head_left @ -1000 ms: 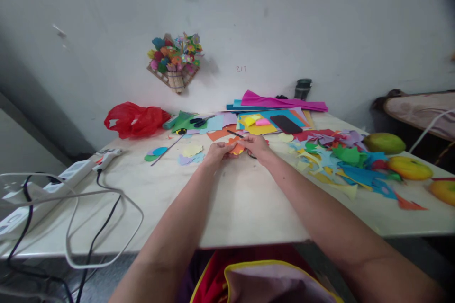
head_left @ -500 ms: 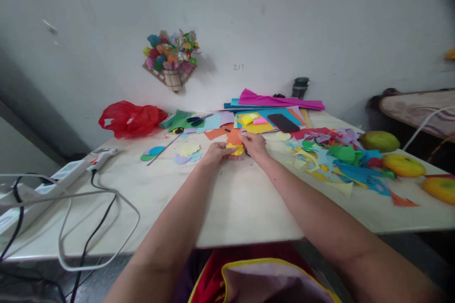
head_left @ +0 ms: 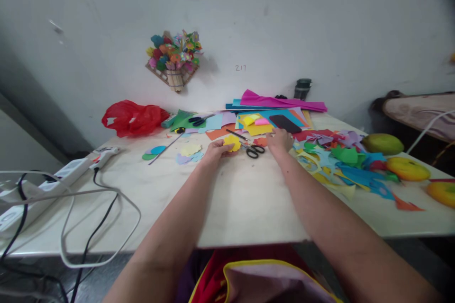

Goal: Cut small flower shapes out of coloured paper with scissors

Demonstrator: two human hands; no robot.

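Observation:
My left hand (head_left: pixel 215 150) pinches a yellow paper flower cutout (head_left: pixel 232 143) between thumb and fingers, just above the table. My right hand (head_left: pixel 280 141) is low over the table to the right, its fingers bent downward. What its fingertips touch is hidden. Beside them lies an orange-red paper piece (head_left: pixel 260 142). Between my hands rest black-handled scissors (head_left: pixel 255 151), with a dark pencil (head_left: pixel 237 135) behind them. Pale scalloped paper cutouts (head_left: pixel 190 150) lie left of my left hand.
Paper scraps (head_left: pixel 341 156) spread on the right near several mangoes (head_left: pixel 408 169). A phone (head_left: pixel 285 123) lies on coloured sheets at the back. A red plastic bag (head_left: pixel 133 118) sits back left. A power strip (head_left: pixel 60 177) with looping cables occupies the left edge.
My right hand has moved right, away from my left hand, uncovering the scissors. The orange paper beneath the yellow flower is gone from there; orange-red paper now shows by my right hand.

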